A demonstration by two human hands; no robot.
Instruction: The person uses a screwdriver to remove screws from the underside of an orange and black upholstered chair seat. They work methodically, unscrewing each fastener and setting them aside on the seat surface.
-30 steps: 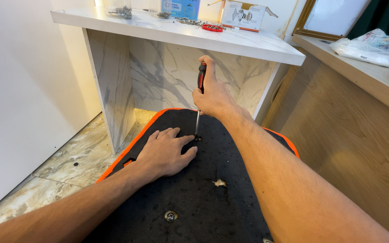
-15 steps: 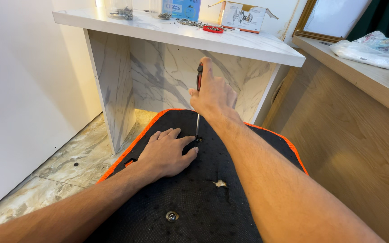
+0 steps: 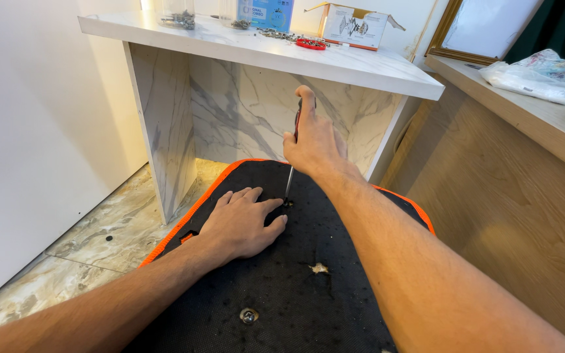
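A marbled stone floor runs along a plain white wall, and a white marble-patterned table stands against the far side of the room. In front of it lies a black fabric-covered panel edged with an orange trim, filling the lower middle of the view. A screwdriver with a red and black handle stands nearly upright on this panel, its thin metal shaft meeting the black surface at a small hole just beside the left fingertips. The right hand is clenched around the handle from above, thumb pointing up along it. The left hand lies flat and released on the panel, palm down, fingers spread toward the screwdriver tip, gripping nothing. Nearer the camera on the same panel, a torn pale spot shows in the fabric, and a metal bolt with a washer sits in the surface below it.

On the table top rest a red ring-shaped object, a scatter of small metal hardware, an open cardboard box and a blue box. To the right a wooden cabinet carries a crumpled clear plastic bag, with a gold-framed mirror behind it.
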